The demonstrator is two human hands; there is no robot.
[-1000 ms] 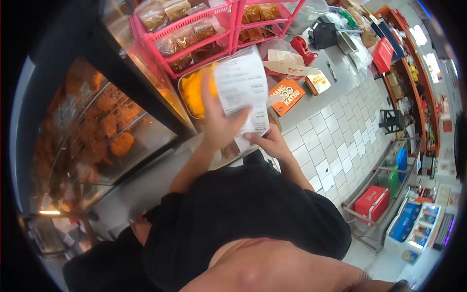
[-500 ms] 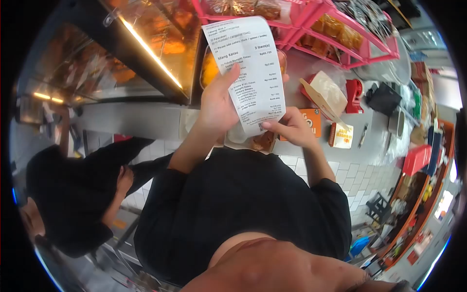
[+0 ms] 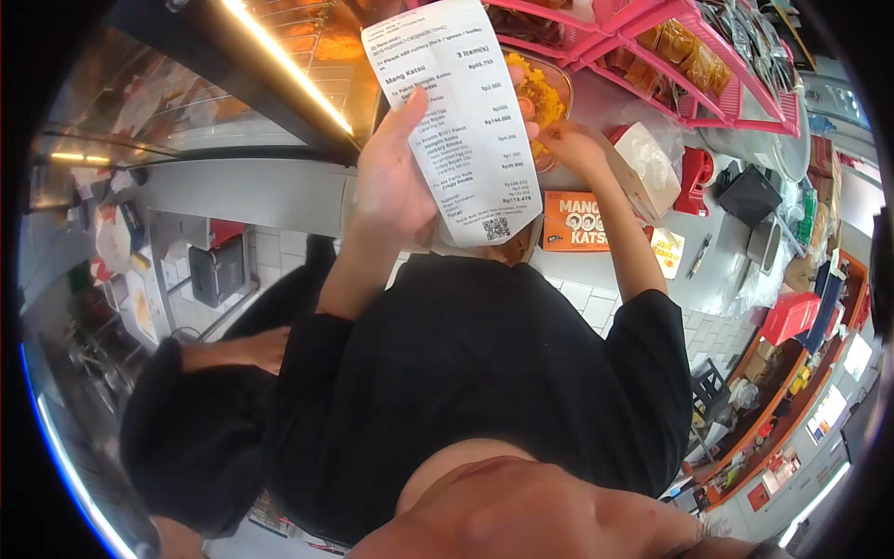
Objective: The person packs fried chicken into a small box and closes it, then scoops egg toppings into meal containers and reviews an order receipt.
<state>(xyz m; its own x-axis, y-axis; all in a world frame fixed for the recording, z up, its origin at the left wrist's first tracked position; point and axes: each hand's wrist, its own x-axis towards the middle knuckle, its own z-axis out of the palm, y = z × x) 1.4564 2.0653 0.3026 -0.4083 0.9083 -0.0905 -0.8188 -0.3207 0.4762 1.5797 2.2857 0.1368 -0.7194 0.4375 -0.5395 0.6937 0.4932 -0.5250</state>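
My left hand point(image 3: 396, 172) is closed on a long printed receipt point(image 3: 461, 121), thumb over its front and fingertips showing past its right edge. The receipt hangs upright with a QR code at its lower end. My right hand point(image 3: 573, 149) is at the right edge of a clear container point(image 3: 559, 70) of yellow food pieces point(image 3: 538, 98). Its fingers are bent together over the food; whether something is between them is hidden. Part of the container lies behind the receipt. An orange printed box point(image 3: 575, 222) sits below my right hand, left of my forearm.
Pink baskets point(image 3: 643, 56) with packaged items stand at the back. A lit glass display case point(image 3: 279, 74) is at left. On the counter are a paper food box point(image 3: 643, 158), a red device point(image 3: 696, 182), a small printed box point(image 3: 667, 252) and a pen point(image 3: 700, 256). Another person point(image 3: 196, 419) in black is close at left.
My right hand has let go of the receipt's lower end and moved up and right to the yellow food. My left hand still holds the receipt. The other person has shifted nearer.
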